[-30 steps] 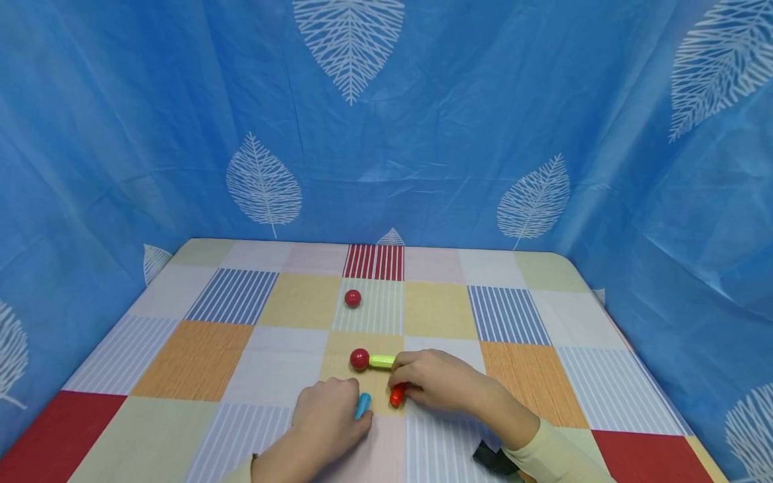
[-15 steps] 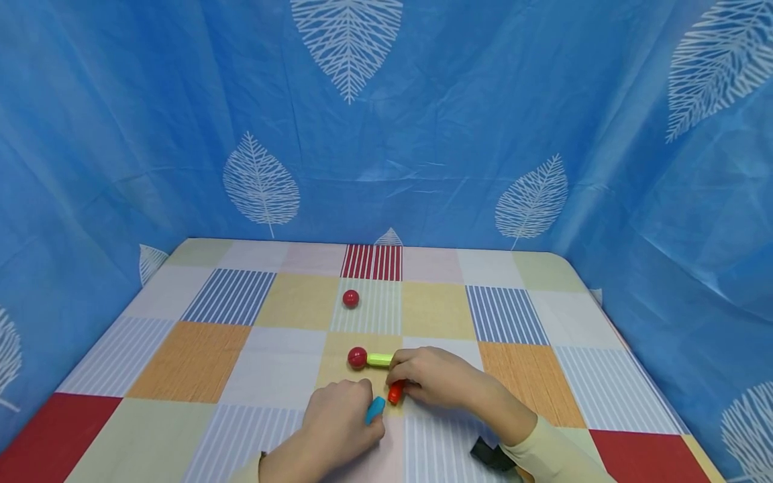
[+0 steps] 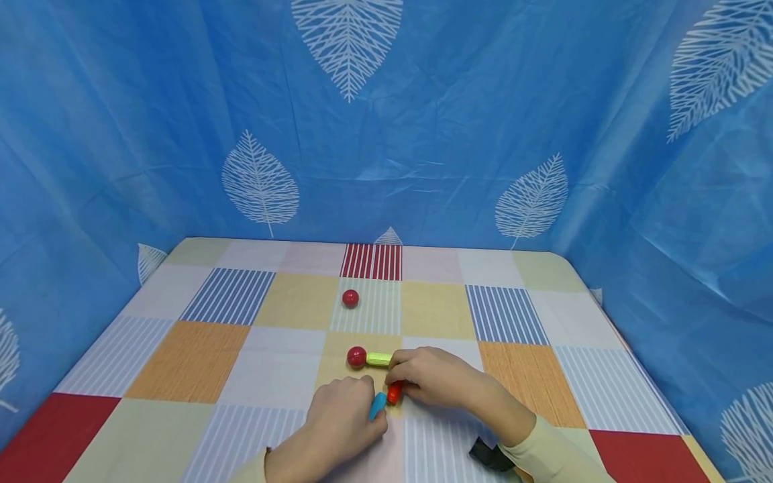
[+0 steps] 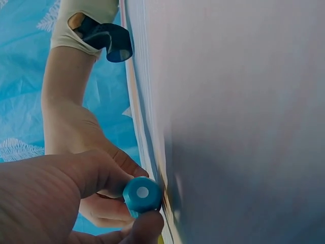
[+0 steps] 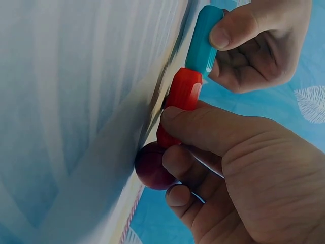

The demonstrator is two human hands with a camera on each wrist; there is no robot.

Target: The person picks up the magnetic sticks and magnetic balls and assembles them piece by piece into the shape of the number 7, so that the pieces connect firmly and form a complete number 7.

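My left hand (image 3: 344, 416) pinches a blue faceted stick (image 5: 202, 40) between thumb and fingers; the left wrist view shows a pale round dot on its end. My right hand (image 3: 435, 379) grips a red faceted stick (image 5: 185, 87). In the right wrist view the two sticks' ends meet or nearly meet, at a slight angle. Beyond the right fingers, a yellow-green stick (image 3: 378, 359) lies with its left end against a red ball (image 3: 357, 357); its right end is hidden by that hand. The right wrist view shows a dark red ball (image 5: 155, 165) by the red stick's far end.
Another red ball (image 3: 350, 298) lies alone farther back on the patchwork tablecloth (image 3: 447, 308). Blue curtains (image 3: 386, 134) with white leaves hang behind and at both sides. A black strap (image 3: 490, 456) hangs at the right sleeve.
My left hand has moved right and brought the blue stick up to the red one. The right hand has stayed almost still with the red stick.
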